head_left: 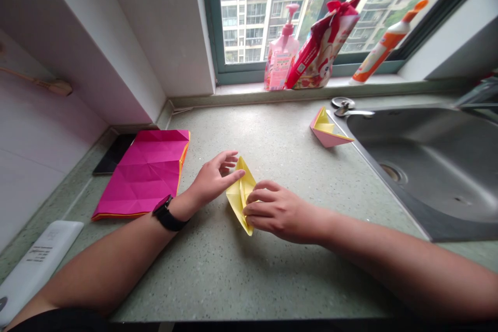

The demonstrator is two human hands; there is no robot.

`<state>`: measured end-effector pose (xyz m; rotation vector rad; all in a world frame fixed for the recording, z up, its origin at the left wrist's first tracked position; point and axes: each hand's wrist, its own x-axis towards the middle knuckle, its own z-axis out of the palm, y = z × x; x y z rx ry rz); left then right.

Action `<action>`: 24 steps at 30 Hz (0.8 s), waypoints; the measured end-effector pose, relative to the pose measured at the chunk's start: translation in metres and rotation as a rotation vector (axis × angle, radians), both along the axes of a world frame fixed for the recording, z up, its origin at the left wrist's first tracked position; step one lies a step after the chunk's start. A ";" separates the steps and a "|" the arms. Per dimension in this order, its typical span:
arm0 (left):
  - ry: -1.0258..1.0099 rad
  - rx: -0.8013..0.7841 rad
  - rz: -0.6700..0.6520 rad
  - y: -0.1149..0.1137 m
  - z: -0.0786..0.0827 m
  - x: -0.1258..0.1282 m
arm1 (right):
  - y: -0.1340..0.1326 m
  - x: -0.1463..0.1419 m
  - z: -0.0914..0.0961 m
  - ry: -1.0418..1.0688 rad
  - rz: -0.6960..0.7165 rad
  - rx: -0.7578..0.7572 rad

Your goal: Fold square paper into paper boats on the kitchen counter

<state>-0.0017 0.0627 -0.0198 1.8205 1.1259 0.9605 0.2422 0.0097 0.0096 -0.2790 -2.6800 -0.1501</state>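
A folded yellow paper boat (235, 198) sits in the middle of the counter, its long points toward the window and toward me. My right hand (278, 210) grips its right side, fingers curled over the edge; the thumb is hidden. At its far left side is my left hand (215, 175), open, fingers apart and thumb reaching over the boat's far end. Whether that thumb touches the paper I cannot tell. A second paper boat (327, 132), pink outside and yellow inside, rests near the sink's corner.
Creased magenta paper sheets (146, 171) lie stacked at the left, partly over a dark flat object (114, 154). A white device (41, 249) is at the near left. The steel sink (428, 166) is on the right. A pump bottle (282, 57), red bag (324, 46) and orange-white bottle (383, 49) line the sill.
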 end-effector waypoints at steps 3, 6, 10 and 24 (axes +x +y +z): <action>0.037 0.025 0.002 -0.003 0.003 0.003 | -0.001 -0.001 0.000 -0.011 0.010 -0.012; 0.056 0.048 0.001 -0.005 0.006 0.005 | -0.001 0.000 -0.001 -0.021 0.008 -0.024; 0.048 0.050 0.004 -0.007 0.009 0.005 | 0.000 0.000 -0.003 -0.022 0.007 -0.042; 0.200 0.309 0.045 -0.016 0.019 0.003 | 0.006 0.004 -0.011 0.061 -0.128 -0.153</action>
